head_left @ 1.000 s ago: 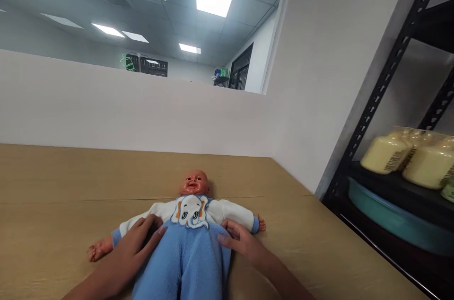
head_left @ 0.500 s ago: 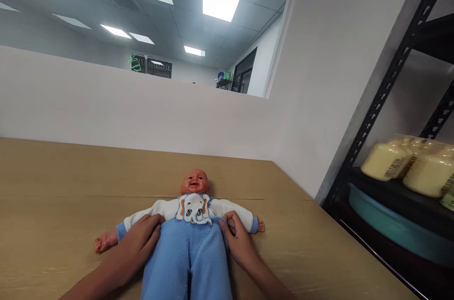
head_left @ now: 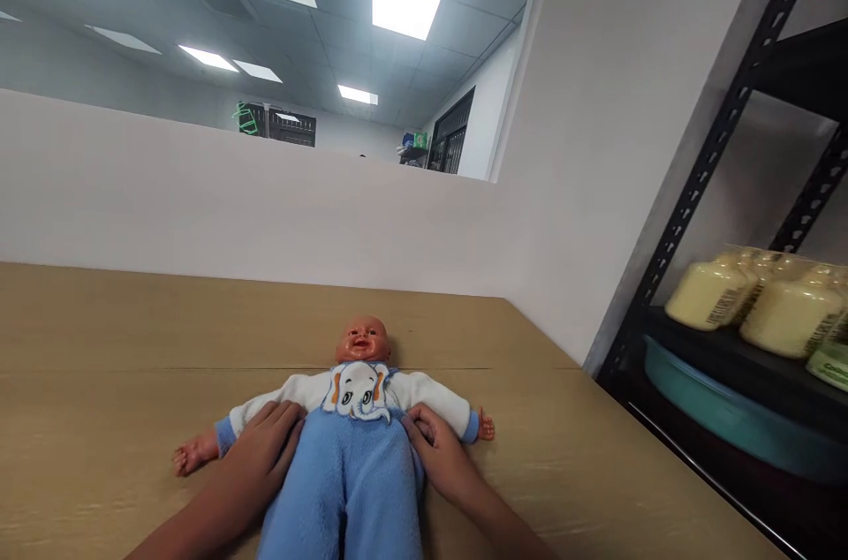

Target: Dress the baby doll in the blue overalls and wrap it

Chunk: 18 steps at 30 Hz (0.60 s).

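Note:
A baby doll [head_left: 363, 341] lies face up on a wooden table, its head toward the wall and its arms spread. It wears a blue and white romper [head_left: 371, 463] with an elephant face on the chest. My left hand [head_left: 268, 441] is closed at the waist on the left side, its fingers together against the cloth and the sleeve; the fingertips are partly hidden. On the opposite side, my right hand [head_left: 442, 452] pinches the romper's edge between thumb and fingers. The lower legs run out of view at the bottom.
Behind the wooden tabletop [head_left: 119, 321] stands a low white wall [head_left: 252, 207] with an opening above it. At the right, a black metal shelf [head_left: 702, 162] carries several cream-coloured bottles [head_left: 712, 295] in clear wrap, with a teal basin [head_left: 715, 405] below.
The view has shifted slightly. My right hand has moved a little inward at the doll's waist, and the romper there sits a bit narrower. My left hand stays at its side.

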### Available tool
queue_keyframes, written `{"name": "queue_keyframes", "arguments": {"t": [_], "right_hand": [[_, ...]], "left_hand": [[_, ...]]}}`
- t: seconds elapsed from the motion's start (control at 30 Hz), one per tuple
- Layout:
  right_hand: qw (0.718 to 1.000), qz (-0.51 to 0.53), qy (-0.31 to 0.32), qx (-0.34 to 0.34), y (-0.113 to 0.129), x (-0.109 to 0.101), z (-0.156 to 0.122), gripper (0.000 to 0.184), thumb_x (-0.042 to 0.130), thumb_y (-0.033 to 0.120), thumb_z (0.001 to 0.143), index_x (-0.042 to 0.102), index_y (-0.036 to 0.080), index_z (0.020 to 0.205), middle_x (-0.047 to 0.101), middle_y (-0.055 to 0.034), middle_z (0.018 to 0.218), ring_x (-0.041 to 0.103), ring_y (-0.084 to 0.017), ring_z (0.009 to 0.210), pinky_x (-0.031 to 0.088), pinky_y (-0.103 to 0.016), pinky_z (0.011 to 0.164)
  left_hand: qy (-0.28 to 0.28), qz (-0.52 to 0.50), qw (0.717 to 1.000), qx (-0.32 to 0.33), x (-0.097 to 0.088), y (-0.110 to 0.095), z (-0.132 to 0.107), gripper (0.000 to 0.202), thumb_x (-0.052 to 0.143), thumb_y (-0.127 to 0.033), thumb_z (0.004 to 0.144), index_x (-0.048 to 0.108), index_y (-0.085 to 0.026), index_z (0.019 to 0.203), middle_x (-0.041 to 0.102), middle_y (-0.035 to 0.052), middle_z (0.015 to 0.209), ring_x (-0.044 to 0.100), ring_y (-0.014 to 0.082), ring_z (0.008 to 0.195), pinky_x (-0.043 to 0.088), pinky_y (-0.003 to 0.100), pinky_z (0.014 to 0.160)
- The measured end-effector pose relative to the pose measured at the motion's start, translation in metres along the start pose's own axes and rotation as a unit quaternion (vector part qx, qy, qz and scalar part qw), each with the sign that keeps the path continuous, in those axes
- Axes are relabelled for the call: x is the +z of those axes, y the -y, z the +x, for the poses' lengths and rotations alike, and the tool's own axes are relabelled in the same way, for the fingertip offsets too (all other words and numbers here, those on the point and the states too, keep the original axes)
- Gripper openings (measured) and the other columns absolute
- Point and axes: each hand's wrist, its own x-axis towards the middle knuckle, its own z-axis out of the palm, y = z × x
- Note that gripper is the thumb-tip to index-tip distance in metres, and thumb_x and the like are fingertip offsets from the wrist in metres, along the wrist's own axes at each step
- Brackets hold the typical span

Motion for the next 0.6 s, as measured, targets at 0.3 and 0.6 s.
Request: {"name": "queue_keyframes", "arguments": {"t": [0.3, 0.6], "right_hand": [[0.954, -0.256, -0.137, -0.08, 0.022, -0.01, -0.008, 0.009, 0.059, 0.028, 0.095, 0.062, 0.023, 0.103, 0.068, -0.0063, 0.097, 0.064, -0.026, 0.088, 0.05, -0.038, 0.08], [0.902, -0.264, -0.313, -0.137, 0.022, -0.041, 0.005, 0.017, 0.064, 0.018, 0.087, 0.06, 0.024, 0.102, 0.066, -0.0061, 0.098, 0.061, -0.028, 0.09, 0.049, -0.041, 0.085]], "left_hand": [[-0.024, 0.009, 1.0, -0.011, -0.006, 0.018, -0.003, 0.03, 0.04, -0.046, 0.101, 0.059, -0.023, 0.106, 0.072, 0.0133, 0.106, 0.067, 0.0333, 0.099, 0.055, 0.052, 0.092], [-0.103, -0.033, 0.988, 0.11, -0.018, -0.035, 0.02, 0.02, 0.044, -0.037, 0.104, 0.059, -0.026, 0.112, 0.068, 0.0089, 0.115, 0.064, 0.0301, 0.11, 0.054, 0.046, 0.097]]}}
